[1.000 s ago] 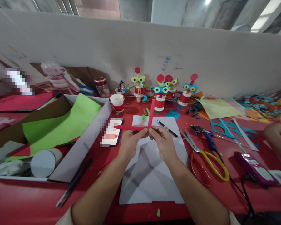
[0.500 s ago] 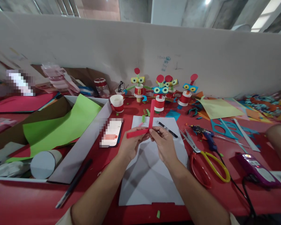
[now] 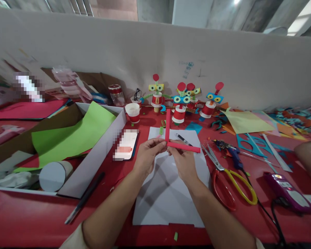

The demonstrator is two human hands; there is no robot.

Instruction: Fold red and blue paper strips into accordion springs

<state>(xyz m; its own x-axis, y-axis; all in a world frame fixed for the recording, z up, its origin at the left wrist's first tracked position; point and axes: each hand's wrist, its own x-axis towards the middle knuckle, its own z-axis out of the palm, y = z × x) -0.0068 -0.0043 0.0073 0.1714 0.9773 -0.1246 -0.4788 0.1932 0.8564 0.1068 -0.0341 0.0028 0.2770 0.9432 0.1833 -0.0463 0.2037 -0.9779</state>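
Red paper strips [image 3: 184,147] meet at a corner between my hands, one arm upright and the other reaching right across my right fingers. My left hand [image 3: 150,152] pinches the corner from the left. On the other side, my right hand [image 3: 182,160] is closed on the strips just under the corner. Both hands are above a white board [image 3: 168,197]. On the board's far part lie a black pen [image 3: 184,139] and a small green folded paper spring [image 3: 161,130].
Scissors [image 3: 217,166], a blue glue gun [image 3: 233,155] and a purple device [image 3: 289,193] are at right. A phone [image 3: 126,144] and an open box [image 3: 93,152] are at left. Paper-cup figures [image 3: 179,112] stand behind. Another person's arm [image 3: 309,155] shows at the right edge.
The strip arm that pointed left over my left hand now points right over my right hand. The upright arm still stands. The whole view has shifted slightly.
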